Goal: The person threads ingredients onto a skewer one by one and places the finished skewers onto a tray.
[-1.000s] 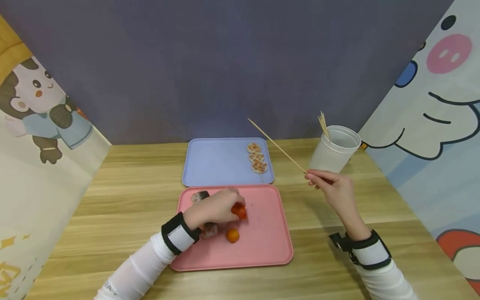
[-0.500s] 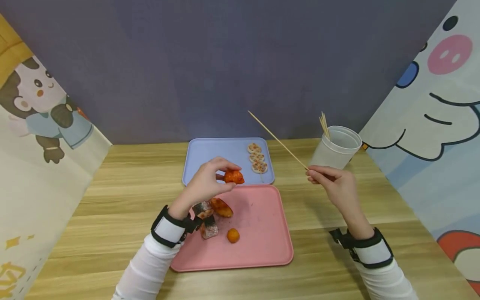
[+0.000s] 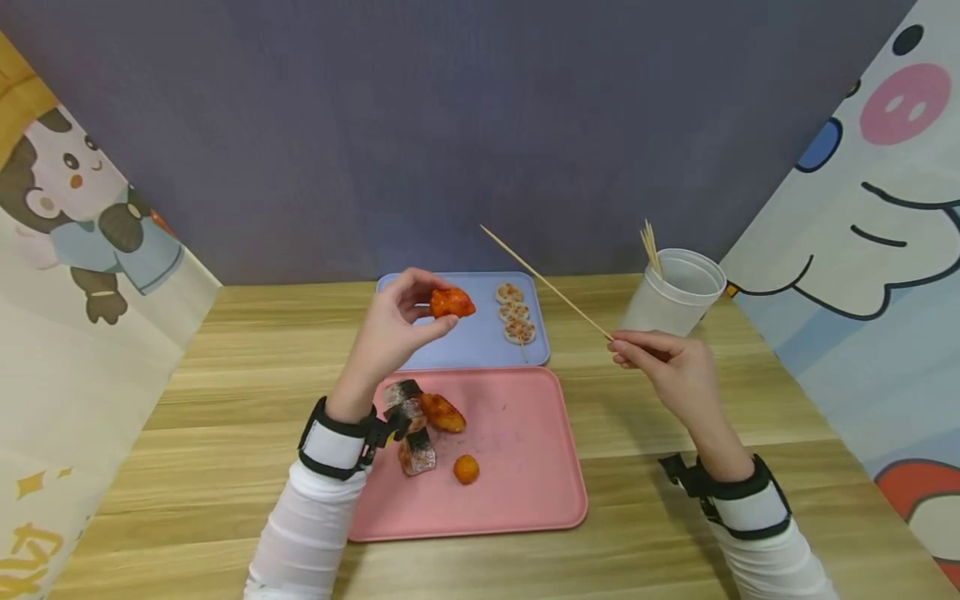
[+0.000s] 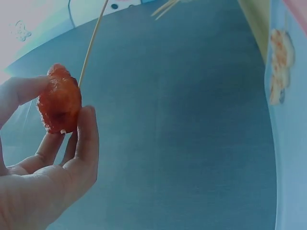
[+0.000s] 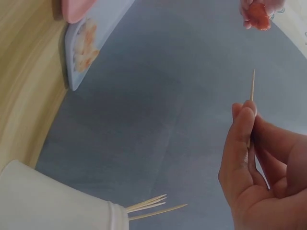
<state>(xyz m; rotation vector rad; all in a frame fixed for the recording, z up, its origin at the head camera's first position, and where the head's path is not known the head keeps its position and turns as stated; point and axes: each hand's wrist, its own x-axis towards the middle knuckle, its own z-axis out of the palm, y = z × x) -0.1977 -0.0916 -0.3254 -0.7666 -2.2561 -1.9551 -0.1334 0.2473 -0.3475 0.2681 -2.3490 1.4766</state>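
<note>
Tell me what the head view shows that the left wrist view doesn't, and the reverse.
Only the head view: the right hand, plus the orange ball and brown oblong piece lying on the pink tray.

Only the left wrist view: a white fleck at the lower end of the orange-red piece.

Both: the left hand holding that piece, the thin stick, and the round slices on the blue tray.

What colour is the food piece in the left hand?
Glossy orange-red; the food piece in the left hand shows best in the head view.
</note>
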